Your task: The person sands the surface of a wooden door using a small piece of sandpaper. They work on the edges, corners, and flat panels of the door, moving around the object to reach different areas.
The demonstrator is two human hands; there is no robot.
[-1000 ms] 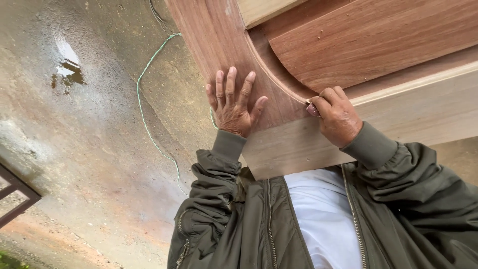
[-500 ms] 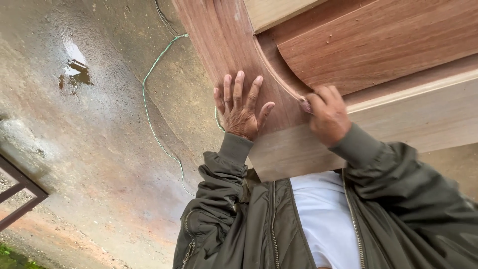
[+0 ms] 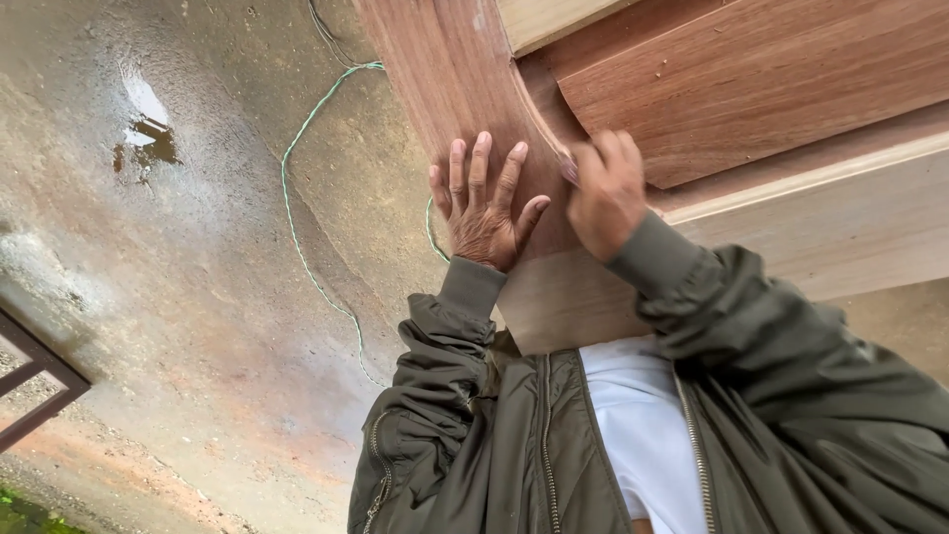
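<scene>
Nearest the camera I see the olive-green zip jacket (image 3: pixel 465 435) open over a white shirt (image 3: pixel 647 425), filling 5 to 6 o'clock.

Above that, both hands sit on the reddish-brown wooden door panel with a curved moulded edge (image 3: pixel 465 89), which runs from centre frame out to 1 o'clock.

Left hand (image 3: pixel 482 208): released, palm flat, fingers spread and pressed on the curved rail, just at 9 o'clock of the right hand.

Right hand (image 3: pixel 605 193): clenched around a small piece of sandpaper (image 3: pixel 570 170), only an edge of it showing at the fingertips, pressed into the curved groove where the rail meets the raised inner panel. This hand is motion-blurred.

Pale unfinished wooden bottom rail (image 3: pixel 840 227) runs under the right forearm toward 3 o'clock, joined to the darker wood.

Farther out, wet grey concrete floor (image 3: pixel 198 297) covers the left half. Thin green cord (image 3: pixel 297 237) snakes across it from 12 down toward 7 o'clock. Small puddle (image 3: pixel 143 133) at 10 o'clock. Dark metal frame corner (image 3: pixel 35 381) at 8 o'clock.
</scene>
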